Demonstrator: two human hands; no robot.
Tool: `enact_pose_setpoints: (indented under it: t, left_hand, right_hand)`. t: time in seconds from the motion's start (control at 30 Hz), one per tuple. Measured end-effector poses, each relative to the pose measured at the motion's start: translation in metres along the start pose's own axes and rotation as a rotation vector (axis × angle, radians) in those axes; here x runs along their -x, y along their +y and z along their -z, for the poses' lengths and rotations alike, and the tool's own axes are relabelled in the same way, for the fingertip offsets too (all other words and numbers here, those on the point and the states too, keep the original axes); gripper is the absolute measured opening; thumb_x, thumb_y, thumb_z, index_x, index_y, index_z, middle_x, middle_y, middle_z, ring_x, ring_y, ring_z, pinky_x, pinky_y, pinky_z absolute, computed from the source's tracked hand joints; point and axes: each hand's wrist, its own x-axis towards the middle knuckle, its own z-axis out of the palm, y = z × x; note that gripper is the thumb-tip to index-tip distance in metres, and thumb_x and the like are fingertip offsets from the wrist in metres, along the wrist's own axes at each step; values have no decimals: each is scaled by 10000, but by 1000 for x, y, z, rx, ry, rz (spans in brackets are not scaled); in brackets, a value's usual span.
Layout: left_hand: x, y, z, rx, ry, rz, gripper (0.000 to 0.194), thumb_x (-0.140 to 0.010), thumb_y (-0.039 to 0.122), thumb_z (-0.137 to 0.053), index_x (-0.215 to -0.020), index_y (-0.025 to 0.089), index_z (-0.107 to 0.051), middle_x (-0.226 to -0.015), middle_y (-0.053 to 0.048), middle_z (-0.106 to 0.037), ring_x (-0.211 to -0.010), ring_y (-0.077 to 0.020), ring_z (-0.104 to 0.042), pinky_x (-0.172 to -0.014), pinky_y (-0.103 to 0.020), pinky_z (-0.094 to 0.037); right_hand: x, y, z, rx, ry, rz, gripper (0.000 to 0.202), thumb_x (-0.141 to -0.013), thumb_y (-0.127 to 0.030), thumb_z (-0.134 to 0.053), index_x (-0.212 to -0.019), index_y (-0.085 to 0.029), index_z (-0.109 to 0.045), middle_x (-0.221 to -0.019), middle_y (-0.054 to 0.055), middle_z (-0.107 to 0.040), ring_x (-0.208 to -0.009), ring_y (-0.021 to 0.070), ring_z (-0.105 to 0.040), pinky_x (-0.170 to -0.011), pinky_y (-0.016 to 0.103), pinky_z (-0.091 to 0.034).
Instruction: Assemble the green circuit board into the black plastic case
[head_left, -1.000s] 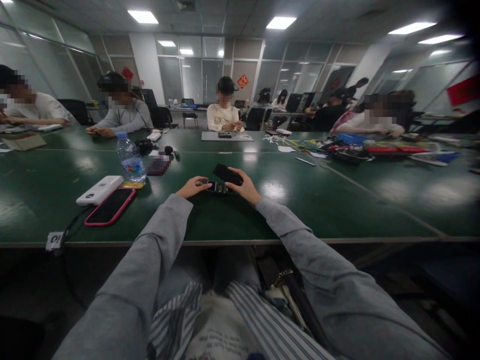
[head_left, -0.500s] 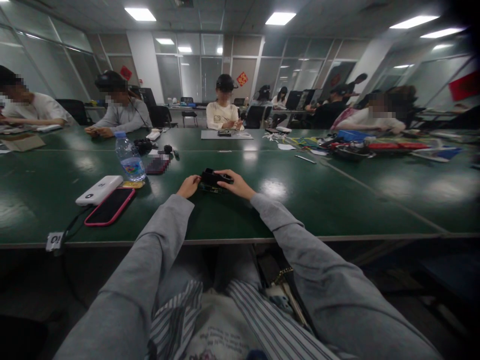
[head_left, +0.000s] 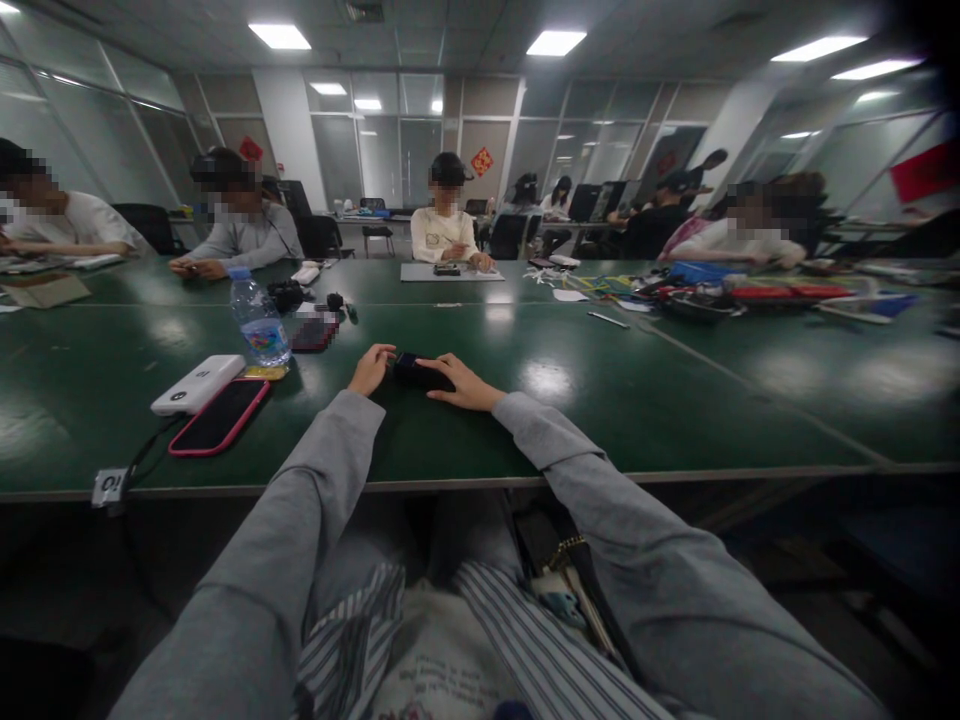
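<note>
On the green table (head_left: 585, 420) in front of me lies a small, black, box-like device (head_left: 409, 369); its exact kind is too dark to make out. My right hand (head_left: 466, 386) covers its right part, fingers reaching over the top and thumb along the near side. At the device's left end is my left hand (head_left: 369, 369), its fingers loosely bent and apart, with nothing visible in them. Whether those fingertips touch the device I cannot tell.
To the left are a pink-cased phone (head_left: 221, 418), a white power bank (head_left: 199, 385) with a cable, and a water bottle (head_left: 259, 320). Cables and tools (head_left: 697, 295) lie at the far right, near a pen (head_left: 608, 320). Several people sit around the table.
The black device has come down lower, and the greenish part seen beneath it no longer shows. My right fingers have slid left over its top; my left fingers have loosened.
</note>
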Motion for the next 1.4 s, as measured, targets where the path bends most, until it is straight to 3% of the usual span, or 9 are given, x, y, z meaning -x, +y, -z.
enact_pose_setpoints:
  t: [0.2,0.3,0.4,0.5,0.63,0.73,0.8,1.23,1.4]
  left_hand:
    - [5,10,-4,48,-173,30,488,-849,523,-472,-1129,136,-573,-1120,-116,-633,-1027,-203,-587,-919,-330,-438]
    - [5,8,-5,19,-238,55,573,-778,563,-562,-1143,121,-561,-1152,-143,-618,-1059,-235,-580,-951,-372,-426]
    - [5,6,-5,43,-284,52,677,-686,534,-679,-1195,117,-517,-1182,-161,-598,-1064,-246,-582,-951,-400,-435]
    - [7,4,-7,83,-300,16,724,-638,491,-736,-1209,115,-498,-1180,-166,-593,-1055,-239,-586,-945,-405,-443]
    - [5,-2,-8,56,-140,-49,675,-666,464,-725,-1200,121,-493,-1184,-160,-581,-1039,-218,-582,-933,-391,-447]
    - [1,-9,-5,-52,22,-53,556,-757,420,-650,-1193,111,-496,-1173,-162,-573,-980,-200,-586,-905,-381,-458]
    - [-2,-12,-3,-98,66,-42,470,-804,370,-601,-1183,111,-502,-1156,-154,-578,-950,-190,-586,-892,-377,-463]
    - [-3,-11,-4,-57,-25,4,328,-836,296,-553,-1131,153,-550,-1121,-110,-631,-1049,-203,-584,-954,-376,-435]
    - [-3,-13,-3,-63,-51,17,324,-845,327,-543,-1128,170,-555,-1108,-95,-649,-1033,-197,-603,-938,-367,-445]
  right_hand:
    - [-5,17,-1,-382,343,-350,668,-848,-576,-508,-1404,-261,-316,-1119,82,-486,-1015,198,-506,-918,424,-448]
    - [-6,23,2,-499,399,-457,612,-853,-594,-477,-1325,-210,-406,-1059,78,-523,-998,187,-522,-912,393,-450]
    - [-4,21,3,-455,345,-430,631,-828,-599,-514,-1311,-204,-415,-1075,85,-529,-990,192,-527,-897,397,-455]
    - [-1,13,0,-273,244,-283,712,-763,-575,-626,-1344,-234,-395,-1153,103,-511,-1037,233,-509,-903,445,-445]
    - [-2,6,-8,13,169,-86,733,-726,-469,-707,-1343,-209,-409,-1248,136,-486,-1151,302,-439,-988,521,-364]
    - [-9,5,-17,77,199,-136,681,-778,-395,-663,-1353,-165,-380,-1277,153,-474,-1181,297,-429,-1006,507,-359]
    - [-15,4,-21,90,206,-175,658,-794,-363,-644,-1354,-152,-369,-1293,157,-468,-1189,287,-433,-1013,492,-364]
    - [-23,-3,-27,60,230,-171,593,-816,-321,-596,-1344,-158,-381,-1277,150,-487,-1212,272,-449,-1022,483,-385]
    - [-26,-14,-16,31,406,-142,582,-868,-363,-530,-1387,-188,-333,-1314,133,-452,-1244,266,-415,-1073,473,-337]
